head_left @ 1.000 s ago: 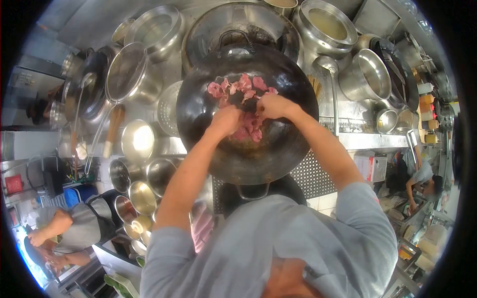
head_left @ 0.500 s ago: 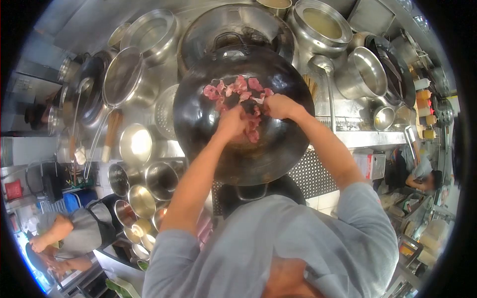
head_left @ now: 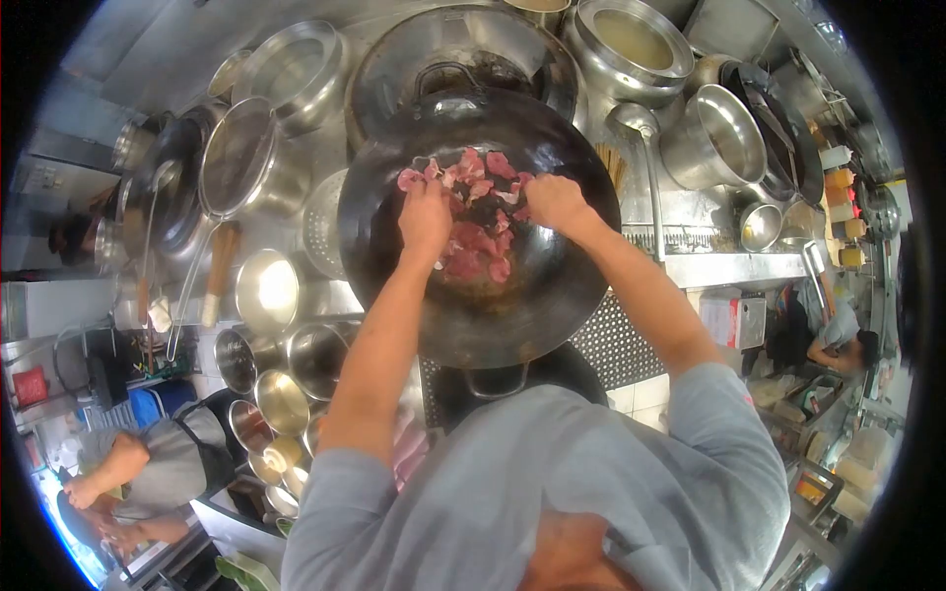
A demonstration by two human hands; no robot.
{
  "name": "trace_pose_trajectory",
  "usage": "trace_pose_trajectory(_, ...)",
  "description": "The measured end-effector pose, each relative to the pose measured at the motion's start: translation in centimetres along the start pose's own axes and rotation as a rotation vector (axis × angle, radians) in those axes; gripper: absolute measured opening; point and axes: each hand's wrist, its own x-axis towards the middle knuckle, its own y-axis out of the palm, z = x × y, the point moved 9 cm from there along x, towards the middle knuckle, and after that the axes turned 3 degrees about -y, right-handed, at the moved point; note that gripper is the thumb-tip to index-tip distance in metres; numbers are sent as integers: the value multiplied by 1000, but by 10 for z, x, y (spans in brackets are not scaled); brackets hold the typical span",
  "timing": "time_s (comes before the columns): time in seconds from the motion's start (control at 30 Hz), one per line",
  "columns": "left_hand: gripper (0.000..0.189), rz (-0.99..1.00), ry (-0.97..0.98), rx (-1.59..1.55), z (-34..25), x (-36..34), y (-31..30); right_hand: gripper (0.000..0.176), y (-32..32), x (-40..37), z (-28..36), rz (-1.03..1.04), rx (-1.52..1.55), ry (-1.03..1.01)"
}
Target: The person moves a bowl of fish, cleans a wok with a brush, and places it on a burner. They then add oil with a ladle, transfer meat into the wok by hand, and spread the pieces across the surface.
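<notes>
Slices of raw red meat [head_left: 473, 246] lie spread in a ring over the inside of a large dark wok [head_left: 512, 325]. My left hand [head_left: 427, 219] is at the left side of the ring, its fingers bent down onto meat slices near the wok's upper left. At the right of the ring, my right hand [head_left: 555, 202] is closed, with the edge of a meat slice showing at its fingertips. The fingertips of the left hand are partly hidden by the hand itself.
Behind the wok sits another large wok [head_left: 394, 59]. A ladle [head_left: 639, 123] and a steel pot [head_left: 714, 138] stand to the right. On the left are a strainer [head_left: 236, 158], a brush [head_left: 221, 266] and several steel bowls [head_left: 266, 291]. Two other people work at the sides.
My left hand has moved up and left from the lower middle of the meat, uncovering slices there. My right hand stays near the right of the ring, shifted slightly.
</notes>
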Motion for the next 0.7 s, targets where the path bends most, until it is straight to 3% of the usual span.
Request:
trace_pose_trajectory(0.13, 22, 39, -22, 34, 3, 8, 12, 35, -4, -2, 3, -12, 10, -5)
trace_pose_trajectory(0.23, 20, 254, 86, 26, -10, 8, 24, 37, -1, -5, 1, -38, 10, 17)
trace_pose_trajectory(0.37, 18, 73, 114, 70, -9, 7, 17, 40, -10, -7, 0, -111, 43, 7)
trace_pose_trajectory(0.43, 19, -23, 80, 38, -7, 9, 8, 36, 1, 0, 7, -71, 37, -118)
trace_pose_trajectory(0.47, 19, 25, 49, 78, -5, 9, 13, 34, 10, 2, 11, -51, 35, -179)
trace_pose_trajectory(0.53, 20, 119, -12, 162, 2, 9, 21, 39, 32, 7, 5, -86, 29, -102)
trace_pose_trajectory(0.63, 17, 31, 121, 99, -11, 5, 2, 34, 34, 9, 3, -88, 33, -94)
trace_pose_trajectory(0.7, 15, 210, 45, 6, -5, 7, 5, 28, 26, 6, 8, -85, 42, -147)
